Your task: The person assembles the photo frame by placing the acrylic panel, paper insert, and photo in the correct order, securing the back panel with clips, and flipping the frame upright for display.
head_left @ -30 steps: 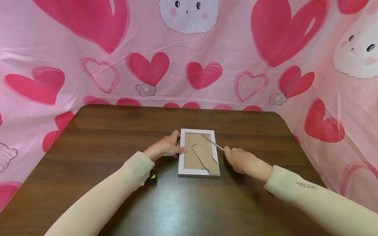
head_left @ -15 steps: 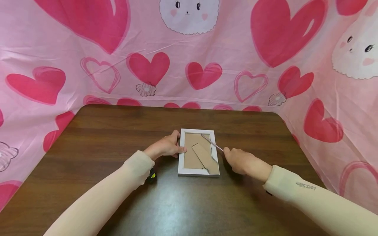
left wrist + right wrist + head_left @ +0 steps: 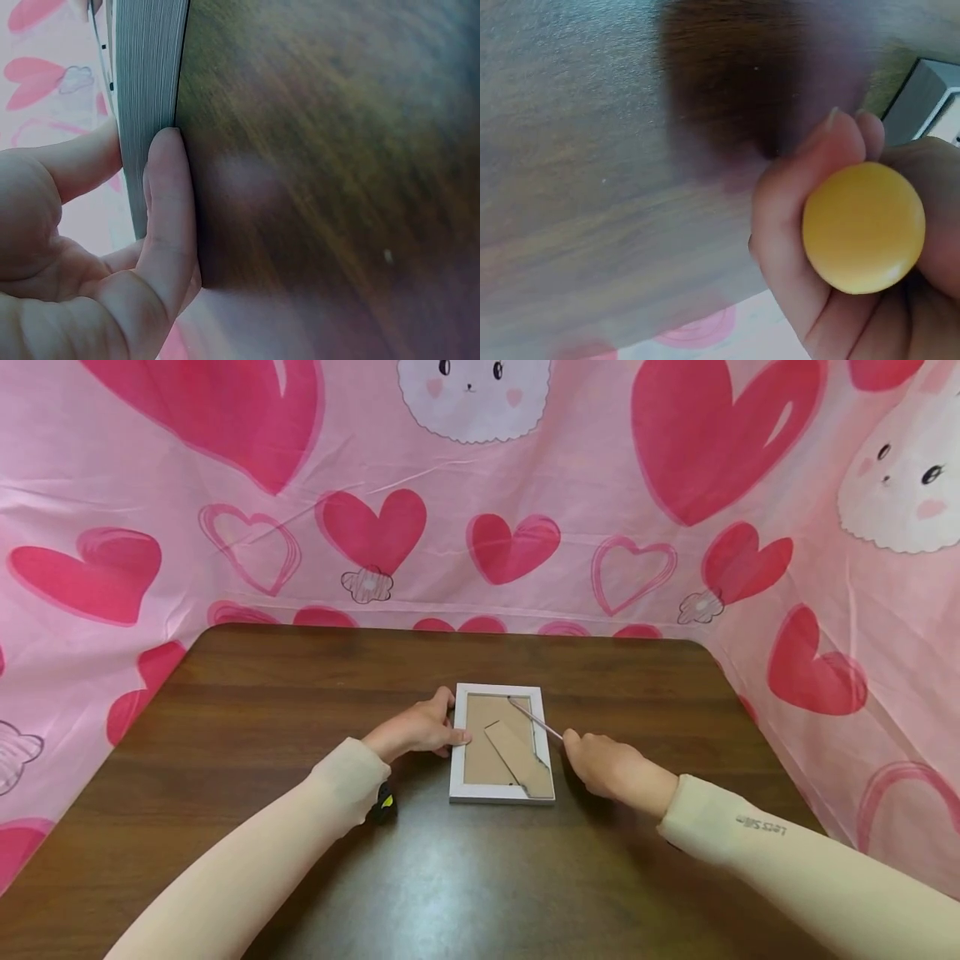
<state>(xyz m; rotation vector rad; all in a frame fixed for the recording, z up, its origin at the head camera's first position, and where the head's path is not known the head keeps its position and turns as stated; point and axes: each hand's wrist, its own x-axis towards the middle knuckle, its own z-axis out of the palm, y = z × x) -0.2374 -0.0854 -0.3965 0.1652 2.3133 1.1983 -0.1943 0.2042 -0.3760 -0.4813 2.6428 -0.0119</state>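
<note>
A white picture frame [image 3: 459, 768] lies back side up on the table, its brown backing board [image 3: 483, 760] and slanted stand flap [image 3: 517, 752] showing. My left hand [image 3: 420, 727] grips the frame's left edge, thumb on top; in the left wrist view its fingers [image 3: 171, 202] lie along the grey side [image 3: 150, 75]. My right hand [image 3: 611, 768] holds a tool with a thin metal shaft [image 3: 546, 727], whose tip meets the board near the frame's upper inner edge. The right wrist view shows the tool's round yellow handle end [image 3: 864, 228] inside the curled right hand [image 3: 802, 217].
A small black and yellow object [image 3: 386, 802] sits beside the left cuff, partly hidden by it. The dark wooden table [image 3: 315, 668] is bordered at the back and sides by a pink cloth [image 3: 450, 477] with hearts.
The head view has shifted slightly. Both hands, the frame and the tool show no clear movement relative to one another.
</note>
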